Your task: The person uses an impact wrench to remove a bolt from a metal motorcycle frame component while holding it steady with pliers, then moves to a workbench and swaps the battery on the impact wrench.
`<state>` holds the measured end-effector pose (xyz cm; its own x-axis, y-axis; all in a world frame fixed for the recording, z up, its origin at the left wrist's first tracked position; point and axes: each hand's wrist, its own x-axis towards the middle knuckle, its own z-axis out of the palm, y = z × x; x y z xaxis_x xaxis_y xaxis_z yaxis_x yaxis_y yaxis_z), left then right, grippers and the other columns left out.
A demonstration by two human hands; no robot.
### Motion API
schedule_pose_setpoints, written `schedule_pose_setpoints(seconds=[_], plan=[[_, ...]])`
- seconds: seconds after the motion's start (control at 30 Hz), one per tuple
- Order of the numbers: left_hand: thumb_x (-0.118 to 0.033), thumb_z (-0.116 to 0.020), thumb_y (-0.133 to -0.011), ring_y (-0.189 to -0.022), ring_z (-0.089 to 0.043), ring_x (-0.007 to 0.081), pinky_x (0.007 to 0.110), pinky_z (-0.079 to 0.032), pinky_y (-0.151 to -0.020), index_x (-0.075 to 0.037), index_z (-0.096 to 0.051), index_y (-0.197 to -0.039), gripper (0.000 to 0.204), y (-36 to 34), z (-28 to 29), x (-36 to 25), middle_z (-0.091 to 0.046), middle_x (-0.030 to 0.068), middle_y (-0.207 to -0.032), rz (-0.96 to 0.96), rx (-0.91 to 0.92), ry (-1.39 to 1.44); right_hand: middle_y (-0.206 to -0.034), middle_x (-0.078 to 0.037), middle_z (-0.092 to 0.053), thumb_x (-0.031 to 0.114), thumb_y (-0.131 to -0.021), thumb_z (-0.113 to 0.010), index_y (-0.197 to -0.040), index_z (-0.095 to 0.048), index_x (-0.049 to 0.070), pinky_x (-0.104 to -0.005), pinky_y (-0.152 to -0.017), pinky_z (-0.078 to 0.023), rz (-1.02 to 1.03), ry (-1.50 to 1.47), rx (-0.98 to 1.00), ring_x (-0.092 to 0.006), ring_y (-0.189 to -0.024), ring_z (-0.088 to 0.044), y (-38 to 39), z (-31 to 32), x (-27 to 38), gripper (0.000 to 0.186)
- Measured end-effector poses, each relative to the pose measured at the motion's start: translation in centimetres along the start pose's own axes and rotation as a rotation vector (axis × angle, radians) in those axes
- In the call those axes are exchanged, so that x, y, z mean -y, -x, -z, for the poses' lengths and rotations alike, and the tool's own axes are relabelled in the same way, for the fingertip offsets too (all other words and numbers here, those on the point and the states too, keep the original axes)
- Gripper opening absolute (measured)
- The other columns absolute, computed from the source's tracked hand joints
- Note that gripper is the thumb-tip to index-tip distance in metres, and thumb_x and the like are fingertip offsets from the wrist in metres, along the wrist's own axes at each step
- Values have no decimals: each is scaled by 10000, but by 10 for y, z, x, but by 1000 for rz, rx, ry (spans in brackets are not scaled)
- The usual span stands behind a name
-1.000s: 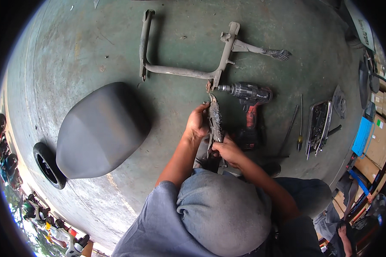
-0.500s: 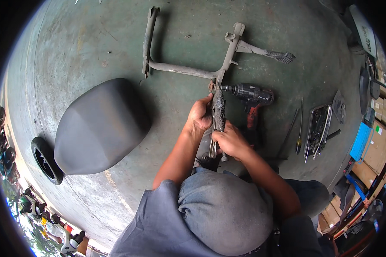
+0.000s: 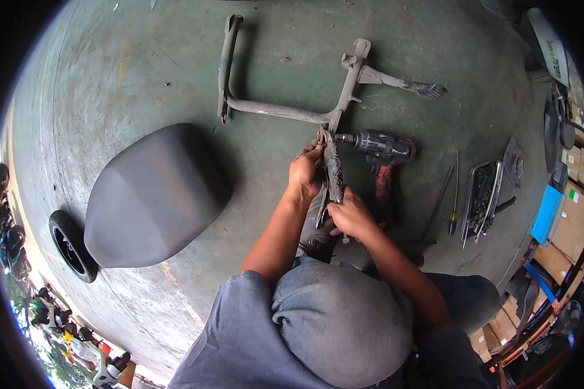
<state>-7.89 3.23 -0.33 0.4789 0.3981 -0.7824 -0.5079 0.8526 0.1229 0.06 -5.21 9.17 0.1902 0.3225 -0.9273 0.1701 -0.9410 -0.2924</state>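
Observation:
A long metal bracket (image 3: 333,170) caked in black grime is held between my two hands, in front of my knee. My left hand (image 3: 305,172) is closed on its upper left side, the fingers and thumb near a rusty end piece. Lower down, my right hand (image 3: 352,214) wraps round the bracket's near end, where slim metal pieces stick out below; their exact form is partly hidden. Just beyond the bracket's tip lies a grey motorcycle centre stand (image 3: 281,111) with a foot lever. A black and red cordless impact wrench (image 3: 383,148) rests to the right, its nose close to the bracket.
A grey seat-shaped cover (image 3: 156,198) lies on the floor at left, beside a small black tyre (image 3: 71,245). To the right are a screwdriver (image 3: 454,217), a dark rod (image 3: 440,201) and a tray (image 3: 479,170) of tools. Cardboard boxes (image 3: 568,223) stand along the far right.
The bracket's near end has swung slightly to the right, and my right hand has shifted a little with it. My left hand's fingers have moved up toward the rusty end.

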Motion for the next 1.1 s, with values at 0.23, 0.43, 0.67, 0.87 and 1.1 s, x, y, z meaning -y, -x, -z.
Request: schedule_pose_setpoints(seconds=[0.23,0.43,0.67,0.87,1.1], plan=[[-242,-604,-909,-708,-668,255,368,-522,-665,-43,-613,-1144,308,7,-17,-9,-677,152,-751,-350,-407,-1268,-1057,-342,-581,200,-816,-540,-1179,-427,-121,-461,-926,-450,2,-80,-236,-461,-1036,-582,-24,-25,-14,498],[-234,-629,-869,-918,-626,410,489,-475,-793,-74,-620,-1095,277,9,-22,-50,-665,227,-925,-533,-231,-1709,-1053,-297,-597,148,-866,-542,-1336,-299,-132,-413,-716,-565,161,-345,-112,-402,-897,-649,-33,-31,-22,599],[-277,-651,-835,-1092,-520,266,391,-427,-914,-175,-599,-1192,374,-23,-28,-107,-568,67,-1089,-1058,257,-2446,-975,-229,-637,34,-889,-485,-1271,-271,-90,-337,-457,-580,125,-648,-85,-248,-567,-678,-7,-40,2,455],[-416,-537,-906,-953,-616,258,376,-513,-823,-219,-593,-1194,353,-41,-42,-119,-601,63,-1002,-1040,550,-2542,-984,-222,-633,23,-893,-473,-1295,-230,-92,-350,-469,-586,162,-596,-93,-261,-637,-698,-16,-32,-5,484],[-322,-545,-917,-795,-651,297,404,-535,-677,-117,-608,-1076,266,25,-104,-120,-635,85,-873,-1049,543,-2397,-1120,-170,-552,-5,-932,-416,-1360,-246,22,-367,-628,-589,189,-580,32,-277,-740,-683,42,28,5,462]])
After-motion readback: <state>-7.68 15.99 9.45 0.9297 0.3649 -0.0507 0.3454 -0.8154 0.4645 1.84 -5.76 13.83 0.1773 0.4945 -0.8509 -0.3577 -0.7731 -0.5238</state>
